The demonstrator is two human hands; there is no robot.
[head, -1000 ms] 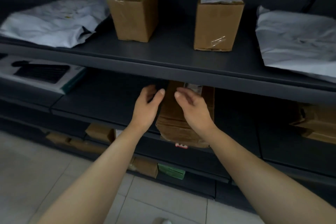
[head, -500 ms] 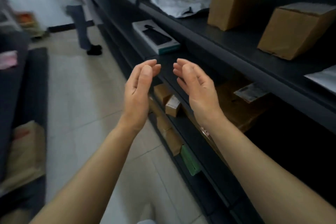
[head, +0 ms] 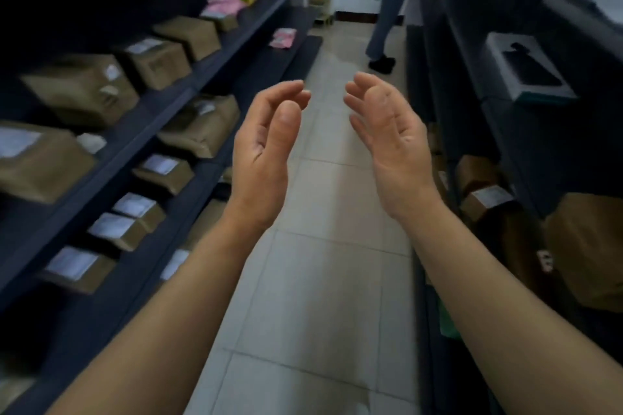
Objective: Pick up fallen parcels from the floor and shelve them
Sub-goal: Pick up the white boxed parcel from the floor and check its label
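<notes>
Parcels: none in either hand, none visible on the floor [head: 323, 246] in this view. A second ago both hands were at a brown parcel on the middle shelf, right in front of the camera; half a second ago they had pulled off it, empty. Now the view has swung to look straight down the aisle, shelving on both sides. So that parcel reads as shelved, and the person is likely turning to find the next one.

Left hand [head: 266, 148] and right hand [head: 387, 135] are raised at mid-frame, palms facing each other, fingers loosely curved, a clear gap between them, nothing held. Same cupped pose as half a second ago; only the background has changed.

Left shelving [head: 141, 145] is full of brown boxes with white labels, e.g. a brown box [head: 84, 87] on an upper tier; pink packets [head: 283, 38] lie further down. Right shelving [head: 472, 27] has a white flat box [head: 529, 72] with a dark print, and more cartons below. Frame is motion-blurred, so labels are unreadable.

Another person [head: 387, 13] stands at the far end of the aisle, legs and shoes only.

Tiles between the arms look bare. Judgement: current step is searching for the next fallen parcel, which may be outside the frame or near the feet. Can't tell how many remain.
</notes>
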